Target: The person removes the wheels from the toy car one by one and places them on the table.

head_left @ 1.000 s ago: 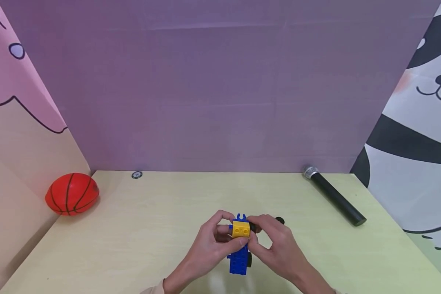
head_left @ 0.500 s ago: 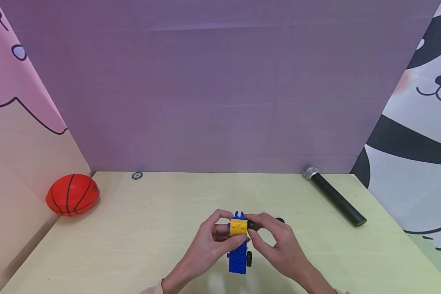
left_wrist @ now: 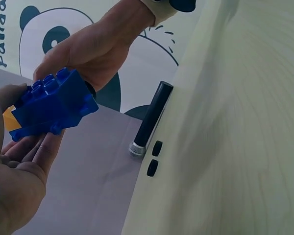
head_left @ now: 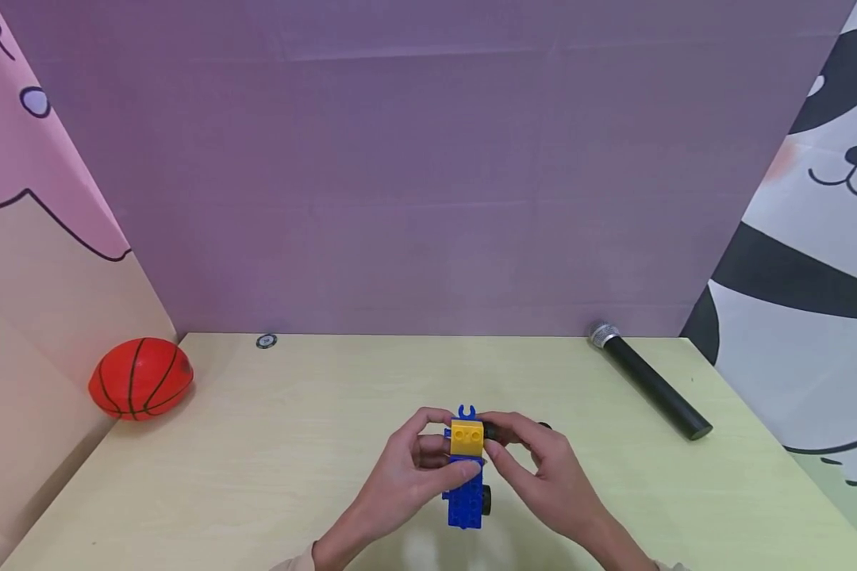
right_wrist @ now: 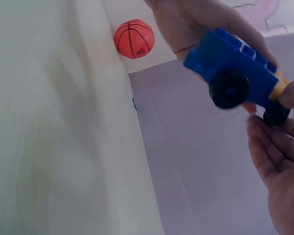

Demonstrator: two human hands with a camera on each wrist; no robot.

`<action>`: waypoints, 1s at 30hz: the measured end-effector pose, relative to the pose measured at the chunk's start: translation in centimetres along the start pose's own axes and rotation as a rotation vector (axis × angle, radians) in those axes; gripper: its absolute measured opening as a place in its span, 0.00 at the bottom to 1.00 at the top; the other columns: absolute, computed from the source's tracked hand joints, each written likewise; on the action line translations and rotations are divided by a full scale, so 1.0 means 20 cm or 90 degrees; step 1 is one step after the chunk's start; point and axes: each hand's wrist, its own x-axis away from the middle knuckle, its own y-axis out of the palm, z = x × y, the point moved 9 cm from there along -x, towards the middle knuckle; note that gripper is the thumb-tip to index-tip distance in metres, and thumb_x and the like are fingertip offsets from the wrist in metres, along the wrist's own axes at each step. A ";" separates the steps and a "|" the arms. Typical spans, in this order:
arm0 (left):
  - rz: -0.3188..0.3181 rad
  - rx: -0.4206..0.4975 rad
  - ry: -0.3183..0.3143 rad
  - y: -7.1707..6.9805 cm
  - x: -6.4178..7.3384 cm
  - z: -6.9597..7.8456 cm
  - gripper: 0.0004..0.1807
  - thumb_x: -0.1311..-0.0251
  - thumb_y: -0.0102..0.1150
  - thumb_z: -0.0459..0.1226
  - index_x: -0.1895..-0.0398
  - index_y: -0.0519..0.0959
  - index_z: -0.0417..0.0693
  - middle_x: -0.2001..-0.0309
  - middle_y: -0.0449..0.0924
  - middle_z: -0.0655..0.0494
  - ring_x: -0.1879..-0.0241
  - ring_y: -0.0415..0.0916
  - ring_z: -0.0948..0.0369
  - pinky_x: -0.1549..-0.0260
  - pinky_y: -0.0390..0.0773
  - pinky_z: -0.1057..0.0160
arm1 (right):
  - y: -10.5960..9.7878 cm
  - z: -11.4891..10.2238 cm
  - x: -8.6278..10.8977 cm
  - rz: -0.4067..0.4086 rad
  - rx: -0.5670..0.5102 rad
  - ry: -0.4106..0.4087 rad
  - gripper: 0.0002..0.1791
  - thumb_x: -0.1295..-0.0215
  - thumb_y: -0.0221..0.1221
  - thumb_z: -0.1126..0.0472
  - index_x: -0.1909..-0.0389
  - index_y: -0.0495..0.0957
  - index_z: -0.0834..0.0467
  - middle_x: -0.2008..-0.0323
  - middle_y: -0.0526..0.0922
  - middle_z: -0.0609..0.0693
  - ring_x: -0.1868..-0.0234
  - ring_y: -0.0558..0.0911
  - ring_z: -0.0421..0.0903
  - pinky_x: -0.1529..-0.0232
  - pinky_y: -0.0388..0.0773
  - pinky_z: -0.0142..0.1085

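My left hand (head_left: 405, 476) grips a blue toy car (head_left: 464, 507) built of bricks, its thumb lying on the blue base. A yellow brick (head_left: 467, 438) sits on the car's far part, and a blue hook-like end sticks out beyond it. On the right side is a black wheel (right_wrist: 229, 89) near the close end. My right hand (head_left: 543, 476) pinches a second black wheel (right_wrist: 276, 113) at the far end, against the car's right side. Whether that wheel is fully seated cannot be seen. The car is held above the table (head_left: 314, 412).
Two loose black wheels (left_wrist: 155, 159) lie on the table beyond my right hand. A black microphone (head_left: 650, 381) with a silver head lies at the back right. At the left edge is a red basketball-patterned ball (head_left: 141, 379). A small round chip (head_left: 267, 340) lies near the back wall.
The car has shifted slightly away from me, still in both hands. The right fingers stay at the far wheel, with the thumb raised a little.
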 end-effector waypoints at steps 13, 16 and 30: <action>-0.005 0.016 -0.011 0.00 0.00 0.00 0.24 0.31 0.67 0.37 0.38 0.68 0.42 0.54 0.87 0.44 0.57 0.87 0.53 0.53 0.85 0.57 | 0.00 -0.10 -0.01 0.042 0.146 -0.162 0.19 0.19 0.52 0.52 0.44 0.78 0.63 0.55 0.83 0.51 0.60 0.81 0.44 0.51 0.78 0.24; -0.006 0.014 -0.008 0.00 0.00 0.01 0.24 0.31 0.66 0.37 0.38 0.68 0.42 0.53 0.87 0.44 0.56 0.87 0.53 0.53 0.85 0.57 | -0.01 -0.07 -0.02 0.013 0.075 -0.117 0.13 0.24 0.59 0.65 0.43 0.78 0.62 0.54 0.85 0.51 0.59 0.82 0.44 0.53 0.80 0.28; 0.008 0.003 -0.007 0.00 0.00 -0.01 0.23 0.32 0.68 0.39 0.40 0.69 0.44 0.54 0.89 0.48 0.57 0.87 0.52 0.54 0.85 0.57 | 0.03 0.05 -0.01 -0.043 -0.012 0.085 0.12 0.23 0.56 0.70 0.44 0.79 0.61 0.54 0.86 0.45 0.59 0.85 0.41 0.55 0.84 0.35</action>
